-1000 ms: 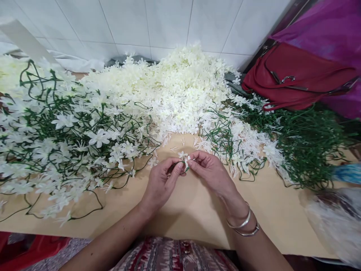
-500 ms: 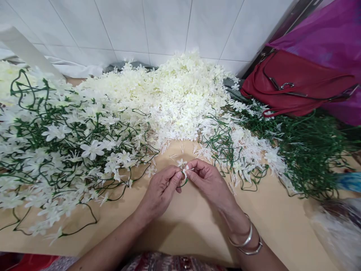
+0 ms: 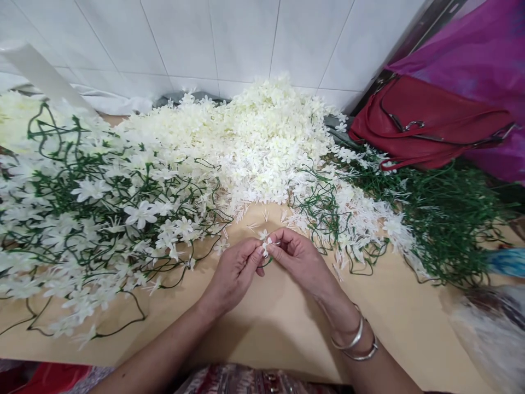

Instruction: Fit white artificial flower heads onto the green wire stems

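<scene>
Both hands meet over the table around a small white artificial flower (image 3: pixel 266 247). My left hand (image 3: pixel 240 268) is closed, thumb and finger pinching the flower by its green stem, a short piece of which curves out below the fingertips. My right hand (image 3: pixel 297 260) pinches at the white petals from the other side; its exact grip is partly hidden by the fingers. Just beyond the fingertips shows another white bloom (image 3: pixel 263 234). Small white stamen pieces (image 3: pixel 266 215) lie on the table past the hands.
White flowers on green stems (image 3: pixel 139 213) are heaped at left. A pile of loose white blossoms (image 3: pixel 266 131) rises against the tiled wall (image 3: pixel 241 38). Green stems (image 3: pixel 447 219) lie at right, under a red handbag (image 3: pixel 430 120). A clear plastic bag (image 3: pixel 492 328) sits near right.
The fingertips have drawn slightly closer together on the flower, which has shifted a little to the left and up. The view has moved slightly; the piles look unchanged.
</scene>
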The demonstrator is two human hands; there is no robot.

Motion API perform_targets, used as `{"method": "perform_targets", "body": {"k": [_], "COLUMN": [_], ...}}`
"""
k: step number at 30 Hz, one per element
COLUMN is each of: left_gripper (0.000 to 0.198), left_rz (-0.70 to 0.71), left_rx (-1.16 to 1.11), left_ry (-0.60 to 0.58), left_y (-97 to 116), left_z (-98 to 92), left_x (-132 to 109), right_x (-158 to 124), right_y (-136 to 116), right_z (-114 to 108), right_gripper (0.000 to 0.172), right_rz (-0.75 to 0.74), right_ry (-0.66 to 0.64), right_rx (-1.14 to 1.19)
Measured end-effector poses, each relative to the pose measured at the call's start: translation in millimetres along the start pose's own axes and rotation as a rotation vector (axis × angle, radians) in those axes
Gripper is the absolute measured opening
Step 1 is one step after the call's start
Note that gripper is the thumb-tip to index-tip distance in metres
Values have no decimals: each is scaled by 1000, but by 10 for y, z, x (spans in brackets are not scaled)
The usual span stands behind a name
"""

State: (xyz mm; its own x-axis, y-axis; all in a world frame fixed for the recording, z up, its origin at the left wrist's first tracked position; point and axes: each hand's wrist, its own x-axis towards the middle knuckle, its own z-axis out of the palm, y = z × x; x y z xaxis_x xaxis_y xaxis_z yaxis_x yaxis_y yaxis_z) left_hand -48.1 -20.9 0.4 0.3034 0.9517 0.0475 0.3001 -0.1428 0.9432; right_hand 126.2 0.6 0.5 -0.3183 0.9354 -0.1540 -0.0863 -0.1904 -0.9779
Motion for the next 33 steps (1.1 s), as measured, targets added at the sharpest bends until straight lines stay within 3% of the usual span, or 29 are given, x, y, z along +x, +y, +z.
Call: {"method": "perform_targets", "body": {"k": [3, 7, 12, 16, 19, 22, 26, 29, 33], "left_gripper": [37, 39, 22, 25, 25, 25, 21, 17, 12], "left_rz": [-27, -64, 27, 84, 82, 173, 321, 313, 216], "left_rx": [-69, -80, 294, 518, 683, 843, 895, 972, 1062], "left_ry": [11, 93, 85, 116, 132, 195, 214, 90, -28], "left_y": [33, 48, -44, -93, -49, 41, 163, 231, 266], "left_z": [4, -31, -173, -239, -258, -269, -214, -105, 12], "left_x": [-17, -93, -215, -327, -410, -397, -124, 171, 436], "right_x": [-12, -23, 159, 428, 564, 590, 487, 352, 184], "right_y": [-32, -148, -316, -379, -405, -419, -395, -328, -226], "right_z": [-34, -145, -138, 58, 160, 137, -32, -163, -258], "right_gripper": [37, 29, 9, 11, 14, 24, 21, 11, 12], "right_rz": [-11, -112, -271, -191, -147, -147, -221, -299, -218], "right_ry": [14, 171, 263, 240, 214, 190, 257, 370, 348], "right_rx": [0, -154, -742, -1239, -1438, -1426, -1277, -883, -377]}}
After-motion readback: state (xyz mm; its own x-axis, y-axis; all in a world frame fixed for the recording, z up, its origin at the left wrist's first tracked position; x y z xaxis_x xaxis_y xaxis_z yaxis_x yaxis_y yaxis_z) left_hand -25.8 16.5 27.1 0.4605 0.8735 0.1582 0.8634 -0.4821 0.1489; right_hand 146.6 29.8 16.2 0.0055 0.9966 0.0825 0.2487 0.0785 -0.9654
